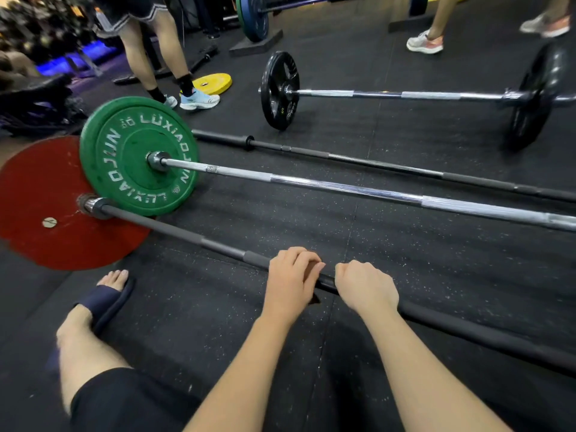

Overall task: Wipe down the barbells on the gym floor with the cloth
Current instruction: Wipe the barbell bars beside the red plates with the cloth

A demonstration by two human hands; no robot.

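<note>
- On the black rubber floor (420,269), seen from the head camera, the nearest barbell (187,236) lies slanting from upper left to lower right. Its dark shaft runs into a red plate (37,188) at the left end.
- The left hand (291,282) lies over that shaft with its fingers curled down around it. A small dark piece of the cloth (314,299) peeks out from under the palm, held against the bar; most of it is hidden.
- The right hand (366,286) sits just beside it, to the right, closed in a fist round the same shaft. The two hands are near each other but not touching, with a short stretch of bar between them.
- Behind this bar lies a chrome barbell (343,186) whose green plate (124,135) overlaps the red plate.
- Beyond it lies a thin black bar (374,165), then a far barbell (436,95) with black plates.
- A yellow plate (215,82) lies flat near another person's pale blue shoe (199,99).
- The wearer's foot in a dark sandal (106,297) rests on the floor, left of the hands.
</note>
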